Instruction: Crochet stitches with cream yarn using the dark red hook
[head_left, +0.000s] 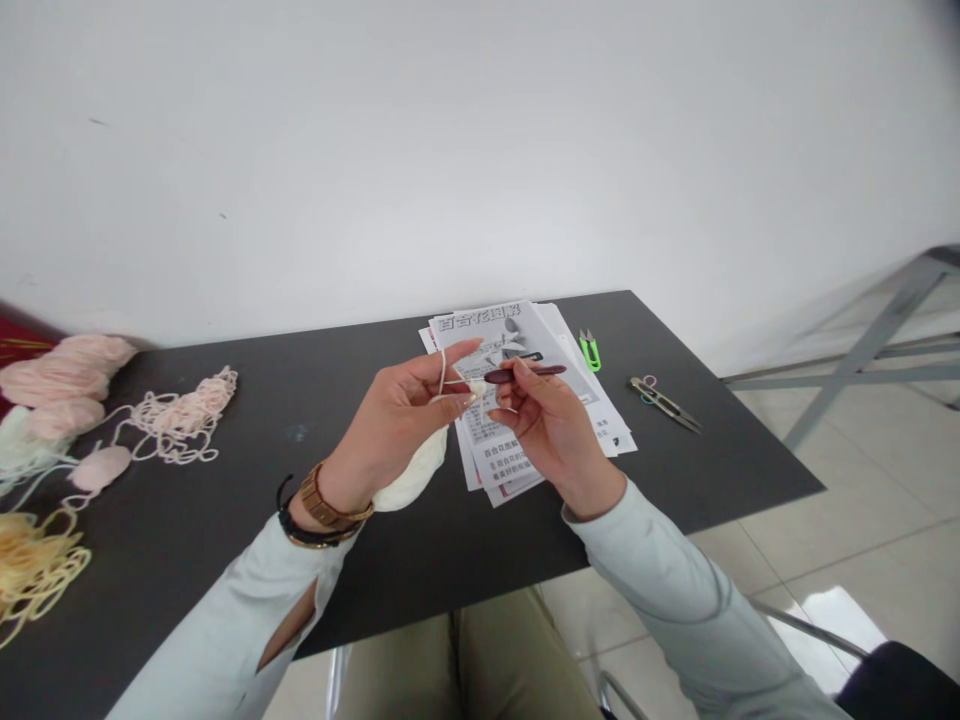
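My right hand (544, 415) grips a crochet hook with a dark brown handle (501, 377), its tip pointing left toward the other hand. Between the thumb and fingers of my left hand (409, 405) is a small piece of cream crochet work (478, 388). A strand of cream yarn (442, 365) loops over my left index finger, which is raised. Behind that hand, partly hidden, a ball of cream yarn (415, 475) shows. The hook's tip meets the crochet piece, but the stitches are too small to make out.
Printed pattern sheets (525, 470) lie under my hands on the dark table (360, 590). Green thread snips (589, 350) and metal thread snips (664, 403) rest at right. Pink yarn (184, 415), a pale pink ball (101, 468) and yellow yarn (37, 565) are at left.
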